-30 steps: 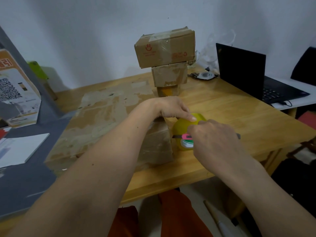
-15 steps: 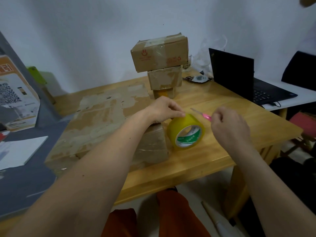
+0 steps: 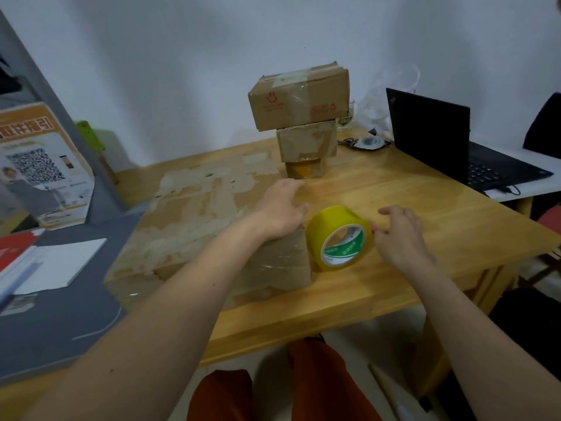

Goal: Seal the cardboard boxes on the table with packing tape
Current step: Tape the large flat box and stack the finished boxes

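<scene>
- Large flat cardboard box (image 3: 194,226): lies on the table, top worn, patched with old tape.
- Tape roll (image 3: 338,238): yellow, green-printed core, standing on edge against that box's right side.
- Three smaller boxes (image 3: 303,120): stacked behind, largest uppermost, taped.

I am sitting at a wooden table (image 3: 425,214) with a pale, plain wall (image 3: 182,56) running behind its far edge. Soft, even light is falling across the wall and tabletop. A white desk surface (image 3: 534,165) is adjoining on the far right, with an open black laptop (image 3: 431,138) sitting there. On the left a grey surface (image 3: 45,329) is lying alongside the table. A pale floor (image 3: 267,360) is showing below the near table edge.
</scene>
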A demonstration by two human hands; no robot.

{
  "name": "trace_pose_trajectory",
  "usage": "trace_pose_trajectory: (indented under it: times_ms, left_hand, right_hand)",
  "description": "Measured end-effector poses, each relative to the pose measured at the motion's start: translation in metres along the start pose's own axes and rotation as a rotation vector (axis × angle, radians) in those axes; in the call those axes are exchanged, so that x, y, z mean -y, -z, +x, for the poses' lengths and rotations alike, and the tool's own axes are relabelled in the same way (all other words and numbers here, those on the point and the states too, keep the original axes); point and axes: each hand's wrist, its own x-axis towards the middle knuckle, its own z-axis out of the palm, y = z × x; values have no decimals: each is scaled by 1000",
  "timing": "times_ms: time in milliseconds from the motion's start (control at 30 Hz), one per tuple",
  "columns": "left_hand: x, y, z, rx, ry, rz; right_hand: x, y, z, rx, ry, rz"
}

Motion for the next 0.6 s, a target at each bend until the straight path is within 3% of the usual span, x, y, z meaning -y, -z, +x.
trace_pose_trajectory:
  times_ms: [133, 233, 333, 600]
  left_hand:
    - [12, 2, -3, 45, 144, 177]
    - [13, 3, -4, 126, 180, 253]
    - [8, 3, -2, 147, 209, 273]
    - [-17, 3, 11, 320, 267, 355]
  right_hand:
    - [12, -6, -20, 91, 229, 261]
    - [16, -15, -20, 180, 188, 322]
    - [14, -20, -8, 76, 158, 277]
    - [10, -19, 7, 25, 126, 310]
